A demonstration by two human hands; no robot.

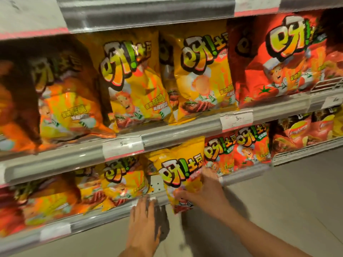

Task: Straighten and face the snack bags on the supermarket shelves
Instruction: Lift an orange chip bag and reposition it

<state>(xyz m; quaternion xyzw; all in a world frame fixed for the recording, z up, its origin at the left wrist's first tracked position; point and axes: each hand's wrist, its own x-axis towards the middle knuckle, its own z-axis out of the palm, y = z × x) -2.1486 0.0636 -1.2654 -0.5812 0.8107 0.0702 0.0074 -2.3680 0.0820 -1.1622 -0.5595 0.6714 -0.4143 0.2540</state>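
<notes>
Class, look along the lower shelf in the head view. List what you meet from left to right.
Blurred orange snack bags → upright yellow snack bag → left hand → tilted yellow snack bag gripped by the right hand → red snack bags

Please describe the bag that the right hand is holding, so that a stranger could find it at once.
Look at the lower shelf rail, right of the bare gap. The yellow bag there hangs tilted over the rail, gripped by the right hand. Its neighbours stand on the shelf; to its right they are red.

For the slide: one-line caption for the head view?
Right hand grips a yellow snack bag at the lower shelf; left hand touches the shelf edge.
</notes>
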